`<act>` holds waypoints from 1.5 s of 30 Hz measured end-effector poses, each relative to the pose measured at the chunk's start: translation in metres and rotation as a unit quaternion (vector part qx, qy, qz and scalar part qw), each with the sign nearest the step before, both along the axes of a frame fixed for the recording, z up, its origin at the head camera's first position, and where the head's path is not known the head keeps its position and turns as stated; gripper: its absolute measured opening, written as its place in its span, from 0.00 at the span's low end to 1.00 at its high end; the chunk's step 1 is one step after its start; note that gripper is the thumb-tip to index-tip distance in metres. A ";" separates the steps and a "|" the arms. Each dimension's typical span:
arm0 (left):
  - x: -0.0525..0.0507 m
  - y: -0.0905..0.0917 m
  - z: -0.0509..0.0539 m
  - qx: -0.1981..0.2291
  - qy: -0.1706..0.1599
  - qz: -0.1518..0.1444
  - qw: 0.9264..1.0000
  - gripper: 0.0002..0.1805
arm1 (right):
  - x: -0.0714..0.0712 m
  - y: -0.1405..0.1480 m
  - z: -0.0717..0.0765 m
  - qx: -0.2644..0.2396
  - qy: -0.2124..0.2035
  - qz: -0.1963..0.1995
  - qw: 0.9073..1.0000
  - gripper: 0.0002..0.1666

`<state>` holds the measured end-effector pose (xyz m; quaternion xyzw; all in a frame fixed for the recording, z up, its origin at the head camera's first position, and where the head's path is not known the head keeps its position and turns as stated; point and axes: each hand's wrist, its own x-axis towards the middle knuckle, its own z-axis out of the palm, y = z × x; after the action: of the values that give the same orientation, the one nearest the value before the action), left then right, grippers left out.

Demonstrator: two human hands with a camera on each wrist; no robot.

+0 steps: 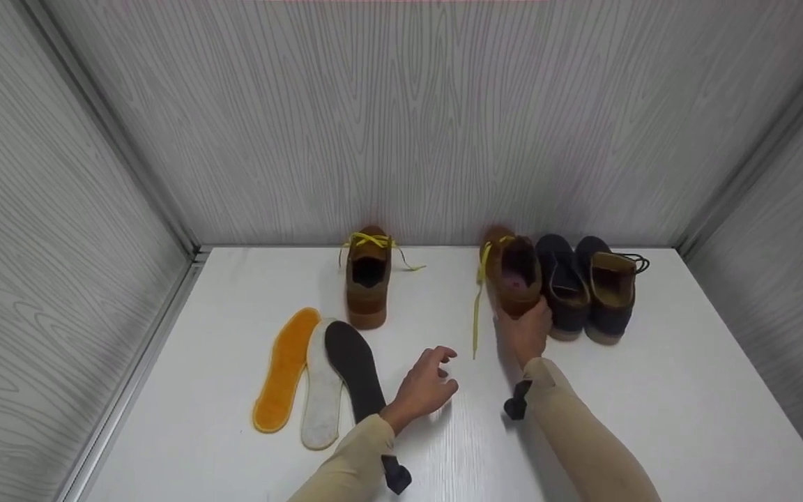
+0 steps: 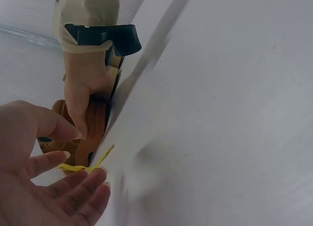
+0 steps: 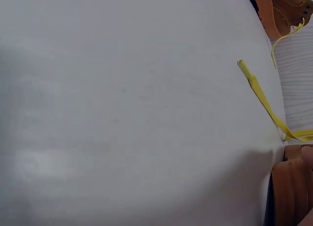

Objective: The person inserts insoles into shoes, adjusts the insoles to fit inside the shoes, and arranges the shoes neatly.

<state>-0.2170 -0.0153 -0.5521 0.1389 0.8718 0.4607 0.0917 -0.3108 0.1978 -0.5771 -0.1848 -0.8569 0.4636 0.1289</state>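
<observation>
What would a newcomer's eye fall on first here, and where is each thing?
Probably the bright orange insole comes first, leftmost on the white table, with a pale insole, then a dark insole, to its right. Then perhaps the long yellow lace trailing from the brown shoe whose heel the right hand grips, just left of the dark shoes. The other brown shoe stands apart, further left, near the back wall.

2 brown shoes [image 1: 367,298], 2 navy shoes [image 1: 569,310], 3 insoles [image 1: 286,373], 2 hands [image 1: 424,385], 2 black wrist devices [image 1: 397,475].
</observation>
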 end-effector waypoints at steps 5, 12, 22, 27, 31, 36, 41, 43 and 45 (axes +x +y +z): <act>-0.003 -0.001 0.000 0.001 -0.008 -0.001 1.000 0.23 | -0.004 -0.001 0.002 0.014 0.000 -0.003 1.000 0.53; -0.005 -0.003 0.000 0.015 -0.022 -0.003 1.000 0.23 | -0.012 0.003 0.004 -0.027 -0.039 0.000 0.999 0.56; -0.006 -0.011 0.003 0.029 -0.023 -0.003 0.999 0.23 | -0.010 0.007 0.004 0.005 -0.011 0.040 0.999 0.55; -0.004 -0.018 0.001 0.051 -0.025 -0.002 0.998 0.23 | -0.002 0.014 0.013 -0.027 -0.028 0.039 0.998 0.58; -0.002 -0.028 -0.001 0.068 -0.025 0.007 0.997 0.23 | 0.013 0.018 0.019 -0.052 -0.033 0.051 0.997 0.60; 0.000 -0.038 -0.003 0.072 -0.016 0.022 0.997 0.22 | 0.046 0.019 0.023 -0.056 -0.026 0.079 0.995 0.61; 0.000 -0.046 -0.004 0.077 -0.004 0.029 0.997 0.23 | 0.083 0.013 0.033 -0.066 0.004 0.118 0.991 0.62; 0.001 -0.049 -0.004 0.076 0.005 0.031 0.997 0.22 | 0.097 0.010 0.036 -0.076 0.013 0.137 0.988 0.60; 0.002 -0.052 -0.004 0.077 0.012 0.035 0.996 0.22 | 0.110 0.006 0.039 -0.081 0.013 0.154 0.985 0.58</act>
<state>-0.2153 -0.0675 -0.5565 0.1208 0.8392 0.5274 0.0544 -0.2011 0.2036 -0.5377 -0.0545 -0.8328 0.5484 0.0520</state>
